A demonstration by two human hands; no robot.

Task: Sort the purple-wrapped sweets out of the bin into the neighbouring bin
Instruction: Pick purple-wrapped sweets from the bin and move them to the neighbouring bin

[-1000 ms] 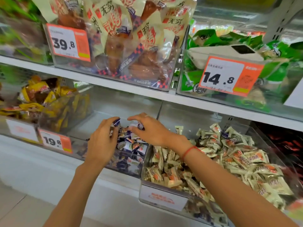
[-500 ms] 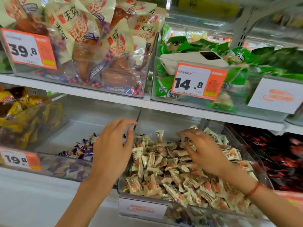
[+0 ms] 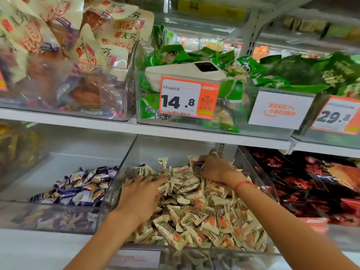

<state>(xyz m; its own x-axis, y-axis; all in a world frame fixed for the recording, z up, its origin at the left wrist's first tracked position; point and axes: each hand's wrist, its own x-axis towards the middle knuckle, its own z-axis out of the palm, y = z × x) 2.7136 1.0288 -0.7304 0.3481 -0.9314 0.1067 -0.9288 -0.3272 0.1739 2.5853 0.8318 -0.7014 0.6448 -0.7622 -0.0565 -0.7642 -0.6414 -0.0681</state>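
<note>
A purple sweet (image 3: 198, 164) is sitting pinched in the right hand (image 3: 214, 168), whose fingers are clamping it at the back of the cream-sweet bin (image 3: 251, 164). The left hand (image 3: 142, 195) is lying flat on the cream sweets (image 3: 202, 217), fingers straight and together. The purple bin (image 3: 48, 217) is standing just left, holding a heap of purple sweets (image 3: 81, 188). Both bins are sitting on a white shop shelf (image 3: 39, 248); above, an upper shelf (image 3: 194, 133) is carrying clear bins and a 14.8 price tag (image 3: 189, 97).

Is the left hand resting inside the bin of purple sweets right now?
No, the left hand lies flat on the cream-wrapped sweets in the middle bin, beside the purple sweets.
</note>
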